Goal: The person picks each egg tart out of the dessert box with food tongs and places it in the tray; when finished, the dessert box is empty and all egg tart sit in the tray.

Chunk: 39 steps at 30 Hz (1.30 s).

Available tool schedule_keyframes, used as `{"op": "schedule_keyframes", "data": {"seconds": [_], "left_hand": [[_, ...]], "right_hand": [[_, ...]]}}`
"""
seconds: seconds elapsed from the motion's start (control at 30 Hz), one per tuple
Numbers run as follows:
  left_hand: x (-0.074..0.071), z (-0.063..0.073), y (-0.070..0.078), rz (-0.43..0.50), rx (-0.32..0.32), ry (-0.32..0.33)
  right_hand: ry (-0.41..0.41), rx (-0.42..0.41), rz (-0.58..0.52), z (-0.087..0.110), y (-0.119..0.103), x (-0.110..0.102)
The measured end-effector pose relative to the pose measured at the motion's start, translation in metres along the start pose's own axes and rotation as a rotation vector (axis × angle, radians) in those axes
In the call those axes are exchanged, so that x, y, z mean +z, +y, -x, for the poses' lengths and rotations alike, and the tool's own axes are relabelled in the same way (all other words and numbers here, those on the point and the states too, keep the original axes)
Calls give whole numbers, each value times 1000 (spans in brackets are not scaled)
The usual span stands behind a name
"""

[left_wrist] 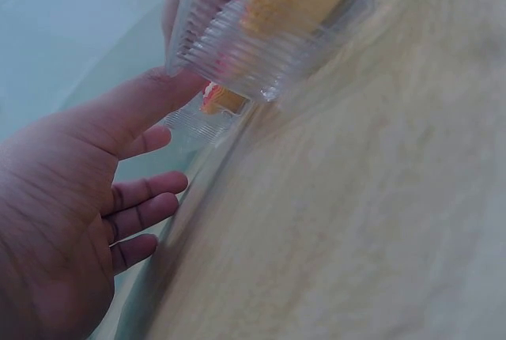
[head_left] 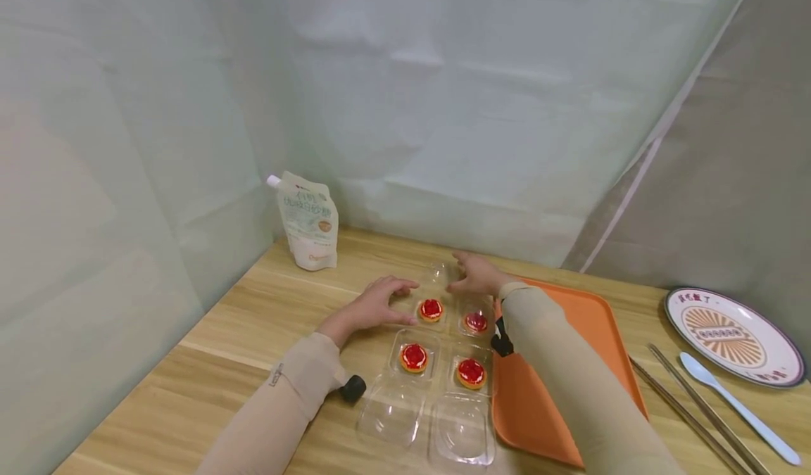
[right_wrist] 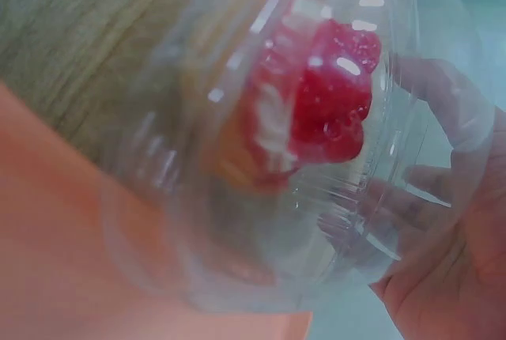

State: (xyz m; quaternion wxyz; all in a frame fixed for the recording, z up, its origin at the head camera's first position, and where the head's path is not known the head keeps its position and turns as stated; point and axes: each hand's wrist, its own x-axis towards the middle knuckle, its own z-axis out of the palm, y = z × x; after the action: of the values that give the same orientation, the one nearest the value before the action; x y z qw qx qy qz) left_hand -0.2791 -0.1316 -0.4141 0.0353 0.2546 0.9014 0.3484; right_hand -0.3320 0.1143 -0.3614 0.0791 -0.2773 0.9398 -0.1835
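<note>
Several red-topped tarts sit in clear plastic boxes. My left hand reaches to the left of the back-left tart, its thumb low by the box's side and its fingers spread. In the left wrist view the thumb tip overlaps a box edge. My right hand is behind the back-right tart, fingers apart, near the raised clear lid of the back-left box. Clear plastic covers a tart in the right wrist view, with the right fingers seen partly through it. Two front tarts lie in boxes with lids folded toward me.
An orange tray lies right of the boxes, partly under my right forearm. Farther right are metal chopsticks, a pale blue spoon and a patterned plate. A spouted pouch stands at the back left by the fabric wall.
</note>
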Motion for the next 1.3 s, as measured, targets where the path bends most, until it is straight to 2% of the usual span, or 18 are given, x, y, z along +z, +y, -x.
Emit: {"op": "schedule_keyframes", "data": {"seconds": [0.1,0.47,0.73,1.07,1.17,1.3], "left_hand": [[3,-1,0,-3,9,-5],[13,-5,2,-7,37,-4],[14,-9,6,-1,30,-9],[5,-5,8,67,-27,-19],[-2,-2,8,59,-37,-19],[-12,1,12,-1,-14,-5]], "right_hand": [[-15,24,-19,2,3,0],[-18,7,-13,7,15,1],[-38,36,-25,12,17,-7],[18,24,-76,15,9,-15],[37,17,-82,15,3,-18],[44,4,-78,17,-6,-22]]}}
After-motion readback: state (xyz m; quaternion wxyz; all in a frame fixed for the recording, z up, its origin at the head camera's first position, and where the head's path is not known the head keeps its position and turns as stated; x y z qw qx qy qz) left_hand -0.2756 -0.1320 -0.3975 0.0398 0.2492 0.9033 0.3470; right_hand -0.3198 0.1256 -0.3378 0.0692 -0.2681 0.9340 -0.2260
